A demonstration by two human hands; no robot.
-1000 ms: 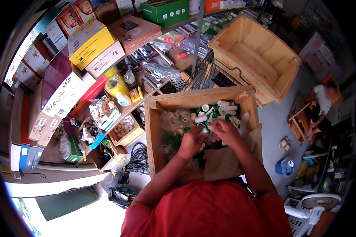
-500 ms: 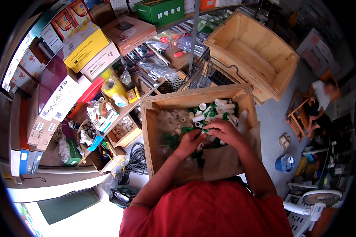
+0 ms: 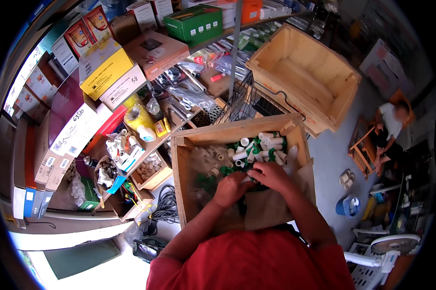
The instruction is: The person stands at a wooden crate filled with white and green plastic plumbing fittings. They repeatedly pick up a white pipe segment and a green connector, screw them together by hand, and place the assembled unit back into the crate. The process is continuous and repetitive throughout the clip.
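In front of me is an open wooden box (image 3: 237, 126) holding white plastic pipe pieces (image 3: 274, 141) with green parts among them. My left hand (image 3: 230, 189) and my right hand (image 3: 272, 175) meet over its middle, fingers closed in a pinch. Something small and pale shows between the fingertips, mostly covered, so its kind cannot be made out. Clear plastic wrapping (image 3: 202, 158) lies in the left side of the box. A brown sheet (image 3: 271, 208) drapes over the near right part, under my right forearm.
Beyond the box stand a wire basket (image 3: 242, 101) and a large wooden crate (image 3: 302, 67). Shelves on the left carry cartons (image 3: 107, 72) and a bin of small fittings (image 3: 150, 166). Coiled black cable (image 3: 164, 205) lies on the floor. A seated person (image 3: 391, 125) and a blue bucket (image 3: 347, 206) are to the right.
The view has shifted slightly, and the box now appears lower. Both hands stay together, now nearer the box's front edge. The fingers remain pinched.
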